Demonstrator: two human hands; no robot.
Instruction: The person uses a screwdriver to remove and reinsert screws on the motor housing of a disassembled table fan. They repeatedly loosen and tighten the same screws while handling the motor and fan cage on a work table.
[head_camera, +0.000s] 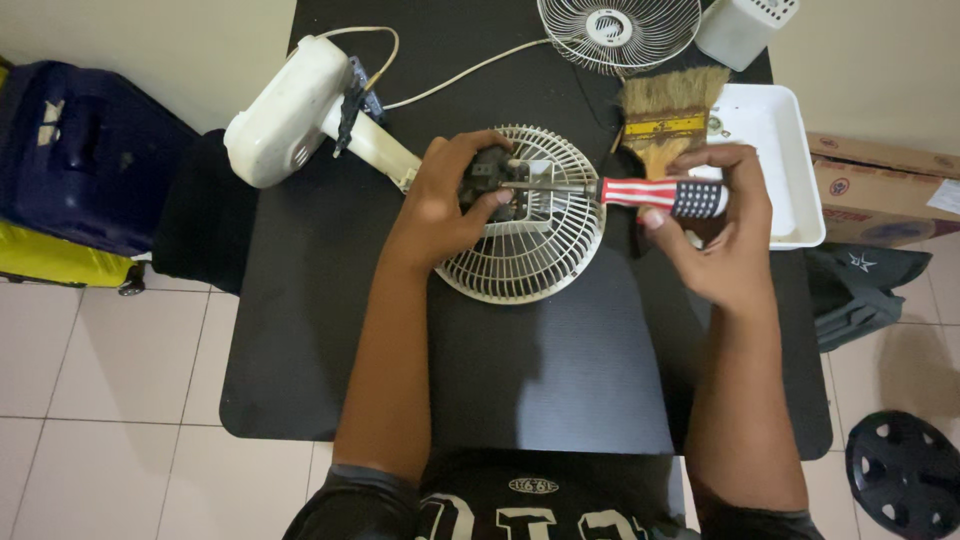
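Fan motor block (490, 180), dark, sits at the centre of the cream rear grille (530, 250), mid-surface. My left hand (445, 205) wraps it from the 9 o'clock side, grip clenched on the block, thumb over the front edge. My right hand (715, 225) is at 3 o'clock, grip clamped on the striped and starred handle of a screwdriver (640, 192). The shaft lies nearly level, pointing toward 9 o'clock, tip at the motor block; the exact contact point is hidden by my left fingers.

Grille lies flat on the black surface (560, 390). A cream neck runs from it toward 10 o'clock to the fan base (285, 110), which lies on its side; a pale cord (450, 75) loops from there toward 12 o'clock.

At 1 o'clock, just beyond the screwdriver: a straw brush (668, 105), bristles up. Beside it at 2 o'clock, a white tray (780, 150), small parts inside, too small to identify. Front grille (618, 30) at 12 o'clock, white box (745, 28) next to it.

Floor: blue suitcase (70, 150) at 9 o'clock, cardboard box (880, 190) at 3 o'clock, dark round part (905, 475) at 4 o'clock.
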